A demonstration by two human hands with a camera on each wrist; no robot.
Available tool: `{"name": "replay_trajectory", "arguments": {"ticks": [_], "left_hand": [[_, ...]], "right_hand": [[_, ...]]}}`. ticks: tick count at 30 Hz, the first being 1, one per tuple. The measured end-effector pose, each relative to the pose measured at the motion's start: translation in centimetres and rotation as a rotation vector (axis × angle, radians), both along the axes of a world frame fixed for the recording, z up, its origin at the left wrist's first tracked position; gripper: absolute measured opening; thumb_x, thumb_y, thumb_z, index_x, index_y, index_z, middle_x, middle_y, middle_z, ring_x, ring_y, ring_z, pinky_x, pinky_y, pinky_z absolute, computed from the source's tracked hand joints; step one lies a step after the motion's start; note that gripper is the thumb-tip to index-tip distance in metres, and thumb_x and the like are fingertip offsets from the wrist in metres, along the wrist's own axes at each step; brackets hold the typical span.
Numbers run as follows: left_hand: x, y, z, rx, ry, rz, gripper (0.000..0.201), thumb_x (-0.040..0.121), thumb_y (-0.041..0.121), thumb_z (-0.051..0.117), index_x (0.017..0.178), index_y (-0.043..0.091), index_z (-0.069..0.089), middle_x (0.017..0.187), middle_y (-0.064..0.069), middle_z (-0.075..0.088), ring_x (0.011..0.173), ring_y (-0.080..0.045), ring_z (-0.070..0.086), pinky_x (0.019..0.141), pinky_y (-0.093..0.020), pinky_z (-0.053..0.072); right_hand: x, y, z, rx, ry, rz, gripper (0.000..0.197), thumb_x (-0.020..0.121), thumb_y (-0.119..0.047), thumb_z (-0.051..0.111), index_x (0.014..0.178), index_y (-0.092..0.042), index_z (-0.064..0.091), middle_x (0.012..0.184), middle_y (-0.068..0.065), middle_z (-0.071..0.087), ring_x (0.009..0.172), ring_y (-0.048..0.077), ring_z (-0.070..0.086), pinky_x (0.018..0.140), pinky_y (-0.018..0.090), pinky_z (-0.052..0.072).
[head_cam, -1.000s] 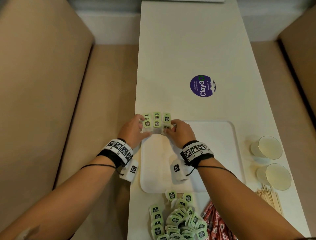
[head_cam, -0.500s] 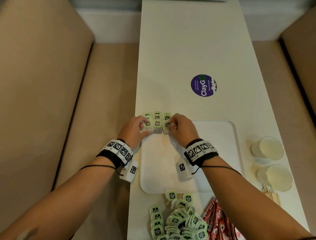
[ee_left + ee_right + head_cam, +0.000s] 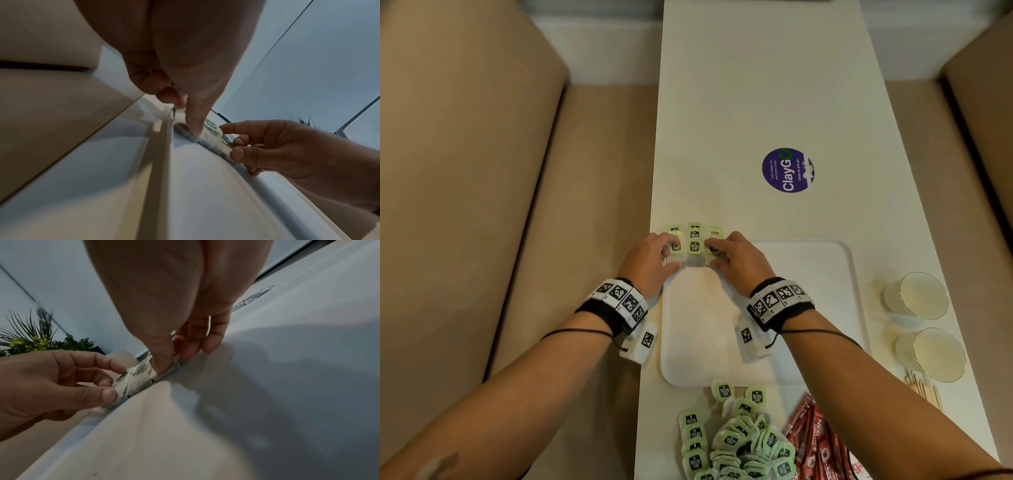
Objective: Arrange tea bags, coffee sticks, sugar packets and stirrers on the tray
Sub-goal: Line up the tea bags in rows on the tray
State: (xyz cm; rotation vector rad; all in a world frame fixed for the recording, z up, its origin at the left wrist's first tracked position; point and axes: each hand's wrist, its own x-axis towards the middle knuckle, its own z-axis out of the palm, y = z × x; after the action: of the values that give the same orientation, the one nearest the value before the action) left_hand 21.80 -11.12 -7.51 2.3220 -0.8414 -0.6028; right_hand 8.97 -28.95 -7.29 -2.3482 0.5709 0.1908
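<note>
The tray [image 3: 808, 308] lay long axis 9-to-3; at its 11 o'clock corner sat the tea bags [image 3: 694, 247] in 3 columns — left hand [image 3: 650, 265] and right hand [image 3: 736, 262], equally near, pinched the row's opposite ends.

A round purple ClayGo sticker [image 3: 787, 170] is stuck to the white table [image 3: 756, 85]. Two glass cups [image 3: 923, 296] are placed near its right edge. Beige bench seating [image 3: 500, 171] flanks it; a green plant [image 3: 30, 339] is seen behind.
</note>
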Motion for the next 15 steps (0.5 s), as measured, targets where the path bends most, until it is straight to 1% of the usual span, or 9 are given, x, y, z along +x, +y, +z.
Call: {"name": "replay_trajectory", "arguments": {"ticks": [1, 3, 6, 11, 13, 15], "left_hand": [[-0.01, 0.05, -0.03, 0.0, 0.001, -0.002, 0.033, 0.082, 0.021, 0.082, 0.108, 0.027, 0.064, 0.091, 0.005, 0.053, 0.07, -0.007, 0.048, 0.066, -0.026, 0.044], [0.0, 0.03, -0.01, 0.005, 0.002, -0.007, 0.034, 0.082, 0.021, 0.082, 0.111, 0.026, 0.065, 0.092, 0.004, 0.053, 0.072, -0.01, 0.05, 0.068, -0.027, 0.046], [-0.01, -0.03, 0.01, 0.018, 0.0, -0.016, 0.036, 0.083, 0.022, 0.081, 0.115, 0.025, 0.066, 0.093, 0.004, 0.054, 0.078, -0.015, 0.054, 0.073, -0.029, 0.048], [0.12, -0.07, -0.04, 0.022, 0.0, -0.026, 0.036, 0.084, 0.021, 0.08, 0.117, 0.024, 0.066, 0.092, 0.005, 0.052, 0.073, -0.009, 0.048, 0.071, -0.028, 0.045], [0.18, -0.09, -0.04, 0.021, 0.001, -0.026, 0.035, 0.085, 0.021, 0.08, 0.117, 0.023, 0.066, 0.092, 0.005, 0.052, 0.073, -0.01, 0.049, 0.071, -0.028, 0.044], [0.15, -0.11, 0.1, 0.022, 0.0, -0.025, 0.035, 0.084, 0.022, 0.08, 0.116, 0.024, 0.066, 0.092, 0.005, 0.052, 0.076, -0.012, 0.051, 0.072, -0.029, 0.045]], "right_hand": [[-0.06, 0.06, -0.04, 0.007, -0.002, 0.005, 0.041, 0.098, -0.027, 0.062, 0.138, -0.027, 0.06, 0.116, 0.004, 0.052, 0.099, 0.024, 0.06, 0.091, 0.036, 0.051], [-0.12, 0.05, -0.17, 0.018, -0.001, 0.004, 0.042, 0.097, -0.025, 0.063, 0.139, -0.027, 0.059, 0.115, 0.004, 0.052, 0.101, 0.026, 0.061, 0.093, 0.038, 0.051], [-0.14, 0.05, -0.2, 0.023, 0.002, -0.003, 0.042, 0.097, -0.024, 0.062, 0.138, -0.027, 0.059, 0.115, 0.003, 0.051, 0.1, 0.026, 0.061, 0.092, 0.037, 0.051], [-0.13, 0.22, -0.24, 0.04, 0.004, -0.025, 0.042, 0.097, -0.024, 0.062, 0.139, -0.028, 0.059, 0.117, 0.003, 0.052, 0.101, 0.025, 0.061, 0.093, 0.039, 0.051], [-0.15, 0.16, -0.24, 0.05, 0.005, -0.032, 0.042, 0.097, -0.024, 0.062, 0.139, -0.028, 0.059, 0.116, 0.002, 0.052, 0.102, 0.025, 0.06, 0.094, 0.039, 0.051], [-0.15, 0.16, -0.12, 0.06, 0.005, -0.04, 0.042, 0.097, -0.023, 0.063, 0.138, -0.027, 0.059, 0.115, 0.001, 0.051, 0.101, 0.024, 0.06, 0.093, 0.038, 0.05]]}}
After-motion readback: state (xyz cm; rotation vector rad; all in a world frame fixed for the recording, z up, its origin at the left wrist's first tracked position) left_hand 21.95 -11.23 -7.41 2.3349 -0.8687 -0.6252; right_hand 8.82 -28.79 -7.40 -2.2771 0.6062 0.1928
